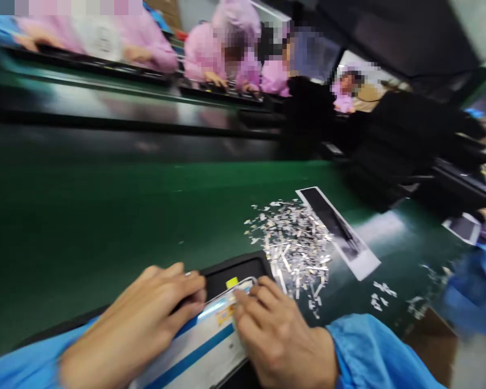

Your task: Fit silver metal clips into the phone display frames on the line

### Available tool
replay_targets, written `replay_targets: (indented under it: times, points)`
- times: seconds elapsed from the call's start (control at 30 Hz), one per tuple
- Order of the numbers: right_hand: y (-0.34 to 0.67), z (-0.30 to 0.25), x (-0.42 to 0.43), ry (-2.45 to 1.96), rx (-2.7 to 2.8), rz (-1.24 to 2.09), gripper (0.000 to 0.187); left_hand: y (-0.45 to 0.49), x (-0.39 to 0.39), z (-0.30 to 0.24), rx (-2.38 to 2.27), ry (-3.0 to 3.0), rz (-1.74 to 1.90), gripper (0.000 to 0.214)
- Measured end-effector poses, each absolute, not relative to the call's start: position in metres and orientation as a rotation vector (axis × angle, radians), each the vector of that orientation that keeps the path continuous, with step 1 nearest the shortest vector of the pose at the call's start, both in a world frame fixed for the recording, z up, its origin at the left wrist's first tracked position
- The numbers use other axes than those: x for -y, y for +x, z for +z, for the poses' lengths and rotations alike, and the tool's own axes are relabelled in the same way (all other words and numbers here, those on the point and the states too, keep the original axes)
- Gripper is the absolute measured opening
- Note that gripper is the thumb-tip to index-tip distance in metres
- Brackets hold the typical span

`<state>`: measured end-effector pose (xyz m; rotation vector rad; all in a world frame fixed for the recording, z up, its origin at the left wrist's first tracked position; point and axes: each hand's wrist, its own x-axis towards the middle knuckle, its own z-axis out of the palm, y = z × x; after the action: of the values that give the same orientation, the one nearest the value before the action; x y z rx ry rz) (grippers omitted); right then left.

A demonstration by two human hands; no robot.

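Observation:
A flat white panel (204, 346) with blue stripes and a small yellow tab lies in a black tray (243, 267) at the near edge of the green bench. My left hand (133, 324) rests on the panel's left side, fingers curled over its top edge. My right hand (277, 337) presses on the panel's right end, fingertips pinched near the yellow-orange label. Both wrists wear blue sleeves.
A heap of several small silvery strips (294, 246) lies just right of the tray. A long black strip on white backing (338, 229) lies beyond it. Black trays are stacked at right (400, 140). People in pink coats work at the far bench (222, 54).

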<state>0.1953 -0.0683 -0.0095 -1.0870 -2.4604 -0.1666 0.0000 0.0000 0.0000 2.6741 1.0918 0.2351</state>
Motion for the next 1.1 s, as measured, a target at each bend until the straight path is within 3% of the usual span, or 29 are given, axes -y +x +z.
replay_targets:
  times: [0.03,0.1,0.7,0.97,1.1]
  points:
    - [0.197,-0.01,0.069,-1.094,2.425,-0.111,0.027,0.003,0.002,0.01,-1.175,2.517,-0.017,0.024]
    - [0.2,-0.008,0.071,-1.09,2.409,-0.082,0.03,0.012,0.003,0.025,-1.252,2.36,-0.183,0.018]
    - [0.197,-0.008,0.06,-0.946,2.437,-0.323,0.033,0.015,0.001,0.033,-1.291,2.259,-0.15,0.021]
    - [0.194,-0.006,0.058,-0.938,2.417,-0.406,0.033,0.014,0.004,0.022,-1.249,2.248,0.085,0.022]
    - [0.197,-0.004,0.058,-0.885,2.447,-0.405,0.032,-0.005,0.011,0.012,-1.222,2.252,0.37,0.027]
